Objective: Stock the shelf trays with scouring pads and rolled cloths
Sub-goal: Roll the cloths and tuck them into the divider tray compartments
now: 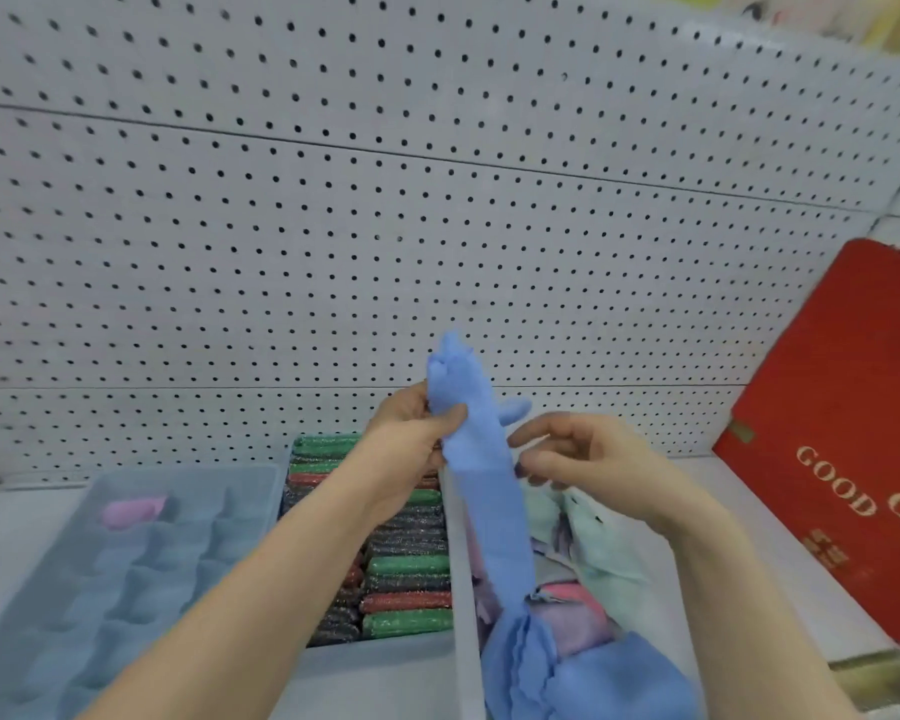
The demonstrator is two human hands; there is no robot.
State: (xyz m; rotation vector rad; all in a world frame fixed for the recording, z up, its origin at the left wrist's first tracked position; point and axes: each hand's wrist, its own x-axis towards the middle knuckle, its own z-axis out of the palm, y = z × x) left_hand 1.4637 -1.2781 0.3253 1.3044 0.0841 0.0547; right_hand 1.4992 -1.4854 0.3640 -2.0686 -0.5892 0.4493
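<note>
Two bare forearms of mine reach up from the bottom edge toward the shelf. Nearest me, the lower end of a blue cloth spreads into a loose bunch in the right-hand tray, on top of a pink cloth and a pale green cloth. From that bunch the blue cloth rises as a long twisted strip, leaning slightly left, with its top end above both hands.

Left of this tray, scouring pads in green, red and dark glitter lie stacked in tight rows in the middle tray. My left hand grips the strip near its top, thumb across the front and fingers wrapped behind. My right hand sits just beside the strip, fingers loosely curled and holding nothing.

Further left stands a translucent blue tray with moulded compartments; a small pink thing lies near its back. A red box with gold lettering leans at the far right. Behind everything rises the white pegboard.
</note>
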